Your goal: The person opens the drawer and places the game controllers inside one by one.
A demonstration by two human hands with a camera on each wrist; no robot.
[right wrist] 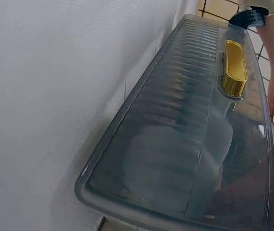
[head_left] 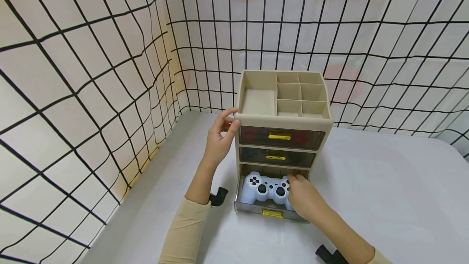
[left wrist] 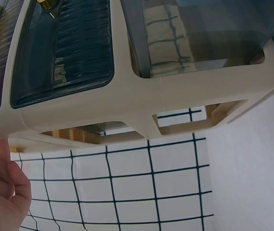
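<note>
A beige desktop drawer organizer (head_left: 283,119) stands on the white surface, its bottom drawer (head_left: 242,205) pulled out. Inside that drawer lies a light blue game controller (head_left: 270,189). My right hand (head_left: 307,196) reaches into the drawer from the right and grips the controller's right end, covering it. In the right wrist view the clear drawer front (right wrist: 175,144) with its gold handle (right wrist: 235,67) fills the middle, and the hand shows only partly behind it. My left hand (head_left: 220,137) touches the organizer's upper left side with its fingertips, which also shows in the left wrist view.
Two upper drawers with gold handles (head_left: 279,135) are closed; the top one has something reddish inside. Open compartments (head_left: 256,101) form the organizer's top. Black wire grid panels (head_left: 205,48) stand behind and to the left. Black wrist straps (head_left: 218,196) sit by both forearms.
</note>
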